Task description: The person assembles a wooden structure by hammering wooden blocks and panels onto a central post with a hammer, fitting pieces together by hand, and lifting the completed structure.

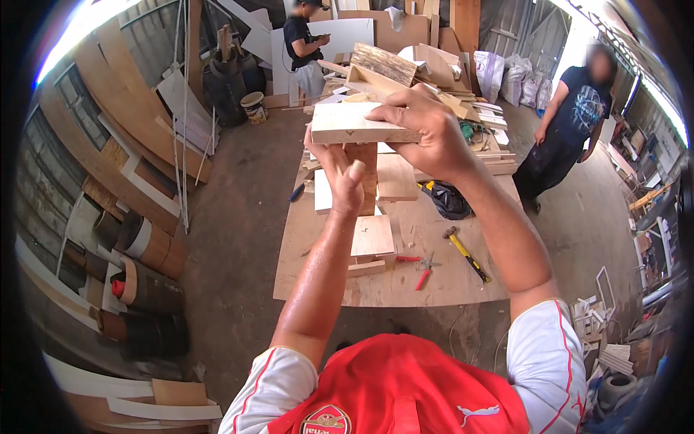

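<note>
A pale wooden block (354, 124) with a plain front edge is held up above the workbench. My right hand (430, 134) grips its right end, thumb below and fingers on top. From beneath, my left hand (340, 170) has its fingers against the block's left underside, with the thumb sticking up. A brown wood strip (367, 177) shows under the block; whether it is joined to the block I cannot tell. Several cut wood blocks (372, 235) lie on the bench below. Red-handled pliers (425, 273) and a yellow-and-black hammer (466, 254) rest closer to me.
The plywood workbench (318, 271) carries a black bag (447, 200) and a heap of offcuts (426, 76). One person (307, 47) stands beyond at the left, another person (575, 112) at the right. Boards (119, 94) lean on the left wall, near a bucket (254, 107).
</note>
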### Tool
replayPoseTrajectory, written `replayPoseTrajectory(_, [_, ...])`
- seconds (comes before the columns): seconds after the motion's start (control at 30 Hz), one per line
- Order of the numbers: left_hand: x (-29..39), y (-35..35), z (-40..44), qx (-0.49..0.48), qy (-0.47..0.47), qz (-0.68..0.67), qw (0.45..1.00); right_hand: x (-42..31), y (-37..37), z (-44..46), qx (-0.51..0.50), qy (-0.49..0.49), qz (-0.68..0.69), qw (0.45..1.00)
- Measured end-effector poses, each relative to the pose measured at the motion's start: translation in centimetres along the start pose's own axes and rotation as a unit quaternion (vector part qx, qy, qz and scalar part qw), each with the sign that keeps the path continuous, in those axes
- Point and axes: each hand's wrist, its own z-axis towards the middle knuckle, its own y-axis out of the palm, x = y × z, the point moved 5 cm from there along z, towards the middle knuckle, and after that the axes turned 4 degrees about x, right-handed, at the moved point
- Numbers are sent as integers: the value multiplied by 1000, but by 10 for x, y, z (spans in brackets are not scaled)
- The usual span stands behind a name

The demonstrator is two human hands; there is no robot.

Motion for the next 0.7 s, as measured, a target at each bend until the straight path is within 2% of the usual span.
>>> replayPoseTrajectory(0.03, [2, -1, 2, 39, -9, 109, 993, -1, 0, 0, -2, 4, -3, 1000])
replayPoseTrajectory(0.1, [2, -3, 7, 60, -28, 120, 991, -4, 1, 1, -7, 7, -14, 1000])
replayPoseTrajectory(0.27, [-3, -8, 19, 40, -63, 182, 980, -4, 4, 5, -17, 6, -24, 1000])
replayPoseTrajectory(0.37, [2, -2, 20, 48, -133, 151, 978, 0, 4, 6, -14, 11, -17, 1000])
replayPoseTrajectory(0.7, [-8, 4, 18, 59, -107, 81, 989, -6, 1, 7, -3, -13, -40, 999])
